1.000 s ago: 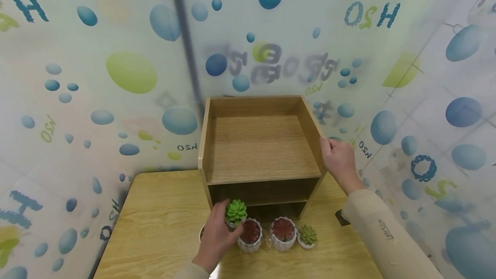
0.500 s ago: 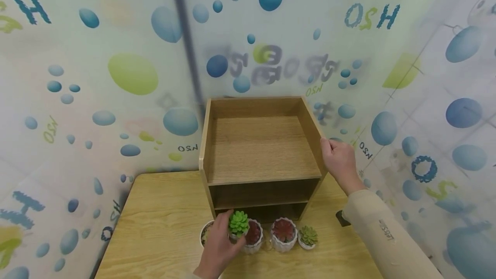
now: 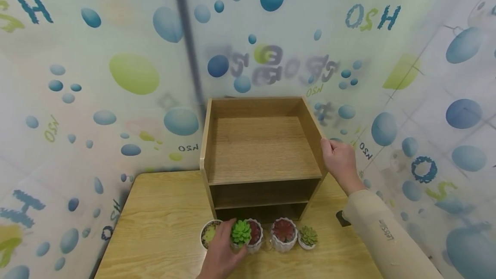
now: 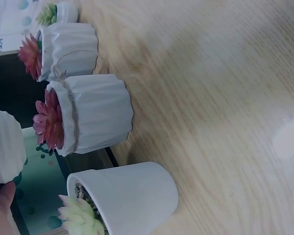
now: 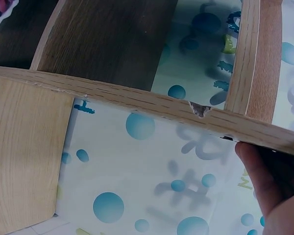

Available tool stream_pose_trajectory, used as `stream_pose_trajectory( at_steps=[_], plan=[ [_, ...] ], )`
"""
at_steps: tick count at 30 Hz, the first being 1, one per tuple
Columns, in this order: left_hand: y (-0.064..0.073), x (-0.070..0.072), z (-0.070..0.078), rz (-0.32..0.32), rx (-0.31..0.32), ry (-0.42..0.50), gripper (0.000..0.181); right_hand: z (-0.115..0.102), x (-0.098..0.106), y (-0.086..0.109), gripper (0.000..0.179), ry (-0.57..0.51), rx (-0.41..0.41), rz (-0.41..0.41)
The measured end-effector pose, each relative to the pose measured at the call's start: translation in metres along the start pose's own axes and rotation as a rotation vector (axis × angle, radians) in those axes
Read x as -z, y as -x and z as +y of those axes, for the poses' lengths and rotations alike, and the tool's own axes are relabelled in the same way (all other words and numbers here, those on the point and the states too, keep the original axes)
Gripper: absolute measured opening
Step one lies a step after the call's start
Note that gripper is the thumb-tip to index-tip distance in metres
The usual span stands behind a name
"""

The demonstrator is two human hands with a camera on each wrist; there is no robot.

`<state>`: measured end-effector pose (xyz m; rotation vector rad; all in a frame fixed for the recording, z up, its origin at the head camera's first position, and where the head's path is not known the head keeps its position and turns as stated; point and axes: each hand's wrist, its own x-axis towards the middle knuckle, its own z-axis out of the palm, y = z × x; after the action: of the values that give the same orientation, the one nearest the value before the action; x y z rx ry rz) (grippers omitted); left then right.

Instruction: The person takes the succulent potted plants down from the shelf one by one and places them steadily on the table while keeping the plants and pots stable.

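In the head view my left hand (image 3: 222,253) holds a small potted succulent with bright green leaves (image 3: 241,232) between thumb and fingers. Its white pot (image 4: 6,147) shows at the left edge of the left wrist view, lifted off the tabletop. Below and beside it stand a white pot with a pale green succulent (image 4: 137,196) and a white ribbed pot with a red succulent (image 4: 100,112). My right hand (image 3: 341,162) grips the right side panel of a wooden shelf unit (image 3: 263,150); in the right wrist view its fingers (image 5: 259,176) lie against the panel's edge.
Further right on the wooden table (image 3: 155,223) stand a second red succulent in a ribbed pot (image 3: 283,230) and a small green succulent (image 3: 308,236). Behind the shelf unit hangs a patterned wall covering (image 3: 131,72). A small black object (image 3: 342,218) lies beside the right sleeve.
My left hand has moved down and slightly right in the head view with the green succulent, uncovering the pot at the left end. The right hand has stayed on the panel.
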<state>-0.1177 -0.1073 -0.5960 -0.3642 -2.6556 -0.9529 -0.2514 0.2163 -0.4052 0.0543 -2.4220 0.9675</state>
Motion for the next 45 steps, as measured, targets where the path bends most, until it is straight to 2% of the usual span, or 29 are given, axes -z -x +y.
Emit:
stream_pose_trajectory(
  at_steps=[9, 15, 22, 29, 34, 41, 45],
  plan=[
    [0.009, -0.006, -0.006, 0.046, -0.065, -0.044, 0.071, 0.001, -0.001, 0.000, 0.056, -0.011, 0.005, -0.001],
    [0.013, -0.010, -0.009, 0.050, -0.084, -0.048, 0.072, 0.001, -0.001, 0.000, 0.056, -0.023, 0.011, 0.017],
    [0.018, -0.017, -0.014, 0.125, -0.152, -0.051, 0.071, 0.000, 0.000, 0.000, 0.057, -0.022, 0.012, 0.015],
    [0.027, -0.021, -0.019, 0.077, -0.144, -0.029, 0.074, -0.002, 0.001, 0.001, 0.057, -0.022, 0.034, 0.028],
    [0.032, -0.029, -0.026, 0.107, -0.201, -0.041, 0.076, -0.001, 0.001, 0.001, 0.057, -0.014, 0.046, 0.034],
    [0.039, -0.033, -0.030, 0.034, -0.146, -0.041, 0.074, 0.000, 0.000, 0.000, 0.058, -0.011, 0.030, 0.024],
    [0.043, -0.035, -0.030, 0.017, -0.094, -0.022, 0.074, -0.001, 0.000, 0.001, 0.057, -0.018, 0.030, 0.030]
  ],
)
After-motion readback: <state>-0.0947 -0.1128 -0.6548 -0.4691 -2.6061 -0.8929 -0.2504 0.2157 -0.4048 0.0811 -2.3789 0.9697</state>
